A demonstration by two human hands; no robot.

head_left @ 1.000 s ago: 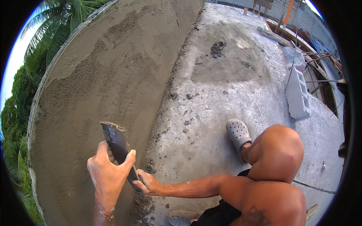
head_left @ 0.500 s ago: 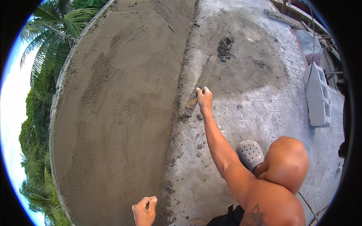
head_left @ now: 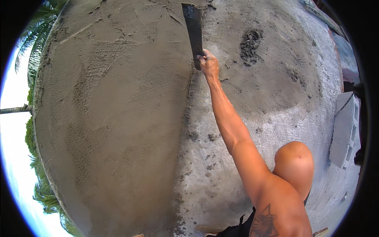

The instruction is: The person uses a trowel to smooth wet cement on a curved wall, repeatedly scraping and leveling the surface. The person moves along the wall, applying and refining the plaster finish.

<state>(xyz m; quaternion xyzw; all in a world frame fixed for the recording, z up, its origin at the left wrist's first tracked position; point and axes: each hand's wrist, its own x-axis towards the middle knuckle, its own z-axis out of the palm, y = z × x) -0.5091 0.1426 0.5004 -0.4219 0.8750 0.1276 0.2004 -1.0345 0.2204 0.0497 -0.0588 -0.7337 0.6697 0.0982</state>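
My right hand [head_left: 209, 66] is closed round the near end of a long, flat, dark smoothing board [head_left: 194, 33]. The board points away from me along the seam between the mortar-coated wall [head_left: 118, 118] and the grey concrete floor [head_left: 225, 166], and it appears to lie against the wall's lower edge. Wet grey-brown mortar covers the wall, smooth in places and rough or ridged in others. Of my left hand [head_left: 138, 236] just a sliver shows at the bottom edge, over the wall's near end; its fingers are out of sight.
A dark clump of mortar [head_left: 251, 45] lies on a stained patch of floor to the right. Crumbs of mortar follow the seam. A grey hollow block [head_left: 342, 130] stands at the far right, near my bent knee [head_left: 295, 160]. Palm trees show beyond the wall's left edge.
My right hand has carried the board farther forward and left, onto the wall's lower edge, and turned its broad face up. My left hand has dropped almost out of the picture. The view has shifted.
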